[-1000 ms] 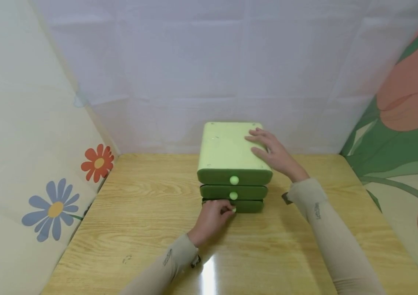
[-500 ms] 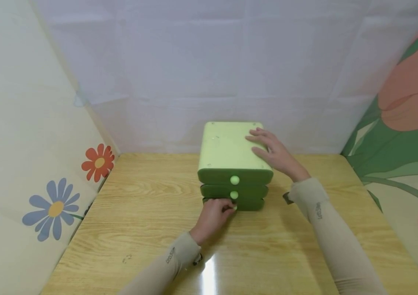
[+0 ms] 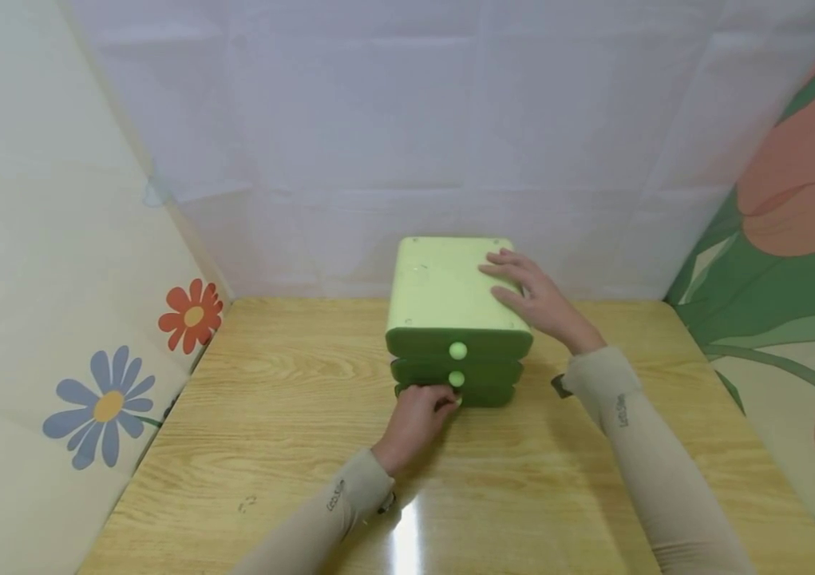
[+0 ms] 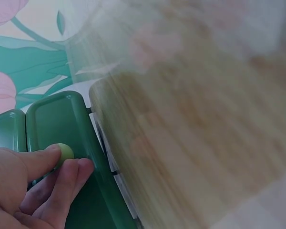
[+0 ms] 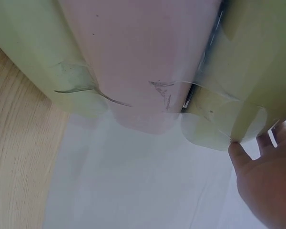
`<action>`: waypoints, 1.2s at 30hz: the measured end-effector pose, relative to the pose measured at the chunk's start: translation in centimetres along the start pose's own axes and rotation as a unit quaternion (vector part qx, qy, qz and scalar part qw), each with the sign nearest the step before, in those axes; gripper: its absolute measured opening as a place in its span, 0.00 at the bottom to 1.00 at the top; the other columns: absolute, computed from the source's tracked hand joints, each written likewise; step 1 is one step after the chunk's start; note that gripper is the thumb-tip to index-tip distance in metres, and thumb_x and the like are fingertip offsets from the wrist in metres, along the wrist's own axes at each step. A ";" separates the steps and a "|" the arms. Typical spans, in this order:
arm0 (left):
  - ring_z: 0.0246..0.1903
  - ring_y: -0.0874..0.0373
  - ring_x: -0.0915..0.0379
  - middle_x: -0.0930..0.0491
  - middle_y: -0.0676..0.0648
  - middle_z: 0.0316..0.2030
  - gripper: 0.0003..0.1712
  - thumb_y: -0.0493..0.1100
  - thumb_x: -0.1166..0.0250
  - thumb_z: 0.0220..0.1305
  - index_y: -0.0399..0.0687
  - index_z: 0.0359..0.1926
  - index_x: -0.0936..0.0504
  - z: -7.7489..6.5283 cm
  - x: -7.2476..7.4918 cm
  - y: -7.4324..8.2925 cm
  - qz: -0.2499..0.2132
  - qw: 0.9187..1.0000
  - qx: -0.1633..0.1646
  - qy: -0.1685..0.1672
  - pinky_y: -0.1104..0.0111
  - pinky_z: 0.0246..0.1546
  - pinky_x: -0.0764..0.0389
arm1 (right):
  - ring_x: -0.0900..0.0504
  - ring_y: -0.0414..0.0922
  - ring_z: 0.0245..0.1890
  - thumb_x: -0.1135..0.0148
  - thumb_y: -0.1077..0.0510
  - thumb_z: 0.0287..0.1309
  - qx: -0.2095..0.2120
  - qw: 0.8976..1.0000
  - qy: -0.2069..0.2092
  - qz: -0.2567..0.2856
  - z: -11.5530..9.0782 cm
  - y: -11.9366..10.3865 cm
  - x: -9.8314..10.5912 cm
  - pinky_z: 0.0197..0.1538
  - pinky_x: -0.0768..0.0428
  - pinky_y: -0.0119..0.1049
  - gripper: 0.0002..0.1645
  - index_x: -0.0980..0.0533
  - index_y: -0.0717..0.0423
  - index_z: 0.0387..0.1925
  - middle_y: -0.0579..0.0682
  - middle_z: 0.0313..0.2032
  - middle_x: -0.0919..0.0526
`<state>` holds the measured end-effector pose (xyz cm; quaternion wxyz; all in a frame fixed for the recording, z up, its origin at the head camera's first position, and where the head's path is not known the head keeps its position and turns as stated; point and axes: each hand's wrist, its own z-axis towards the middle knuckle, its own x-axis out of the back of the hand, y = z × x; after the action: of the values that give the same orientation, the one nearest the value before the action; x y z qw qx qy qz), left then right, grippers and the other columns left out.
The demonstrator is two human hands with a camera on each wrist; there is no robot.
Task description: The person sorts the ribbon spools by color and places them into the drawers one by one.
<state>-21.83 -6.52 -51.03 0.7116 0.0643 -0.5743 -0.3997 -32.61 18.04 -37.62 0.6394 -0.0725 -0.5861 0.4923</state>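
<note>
A small green drawer cabinet [image 3: 450, 279] with three stacked drawers stands on the table, its light green top towards the back wall. My left hand [image 3: 414, 423] is low at its front, thumb and fingers pinching the round light green knob [image 4: 66, 152] of the bottom drawer [image 4: 62, 114]. That drawer's front sits nearly in line with the two above it. Over the right edge of the cabinet top lies my right hand [image 3: 532, 291], fingers spread and resting on it. The top drawer's knob [image 3: 457, 350] and the middle drawer's knob [image 3: 456, 378] are untouched.
The wooden table [image 3: 292, 383] spreads around the cabinet. Behind it hangs a white cloth wall [image 3: 350, 160]. A flower-printed panel [image 3: 33, 239] stands on the left, and another with large tulips [image 3: 795, 287] on the right.
The bottom drawer has slid inward, its front moving back towards the cabinet. My left hand has moved slightly forward with its knob. The right hand stays in place.
</note>
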 end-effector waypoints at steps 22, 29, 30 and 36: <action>0.41 0.57 0.12 0.09 0.49 0.40 0.04 0.40 0.29 0.67 0.46 0.41 0.11 0.0 -0.1 -0.2 -0.011 1.000 -0.004 -0.005 0.67 0.45 0.11 | 0.54 0.50 0.83 0.46 0.45 0.77 0.002 1.000 -0.002 0.000 0.0 0.1 0.0 0.81 0.56 0.67 0.29 0.30 0.47 0.73 0.49 0.80 0.40; 0.41 0.57 0.12 0.09 0.49 0.40 0.04 0.39 0.30 0.68 0.45 0.42 0.11 0.1 0.0 -0.1 -0.013 1.000 -0.001 -0.009 0.67 0.45 0.12 | 0.54 0.49 0.83 0.46 0.45 0.77 -0.001 1.000 -0.001 -0.001 -0.1 0.0 0.0 0.80 0.55 0.67 0.29 0.30 0.45 0.73 0.48 0.80 0.41; 0.41 0.57 0.12 0.09 0.49 0.40 0.04 0.39 0.30 0.68 0.45 0.42 0.11 0.1 0.0 0.0 -0.014 1.000 -0.001 -0.009 0.68 0.45 0.12 | 0.54 0.49 0.83 0.46 0.45 0.77 -0.002 1.000 -0.001 -0.002 -0.1 0.0 0.0 0.80 0.55 0.67 0.29 0.30 0.45 0.73 0.47 0.80 0.41; 0.41 0.56 0.12 0.09 0.48 0.40 0.04 0.39 0.30 0.68 0.45 0.42 0.11 0.0 0.1 0.0 -0.014 1.000 -0.006 -0.007 0.68 0.45 0.11 | 0.54 0.49 0.83 0.46 0.45 0.77 -0.004 1.000 -0.002 0.002 -0.1 -0.1 -0.1 0.81 0.55 0.67 0.28 0.30 0.45 0.74 0.48 0.80 0.41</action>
<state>-21.83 -6.58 -50.99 0.7023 0.0653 -0.5759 -0.4133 -32.50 17.99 -37.63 0.6369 -0.0754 -0.5894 0.4912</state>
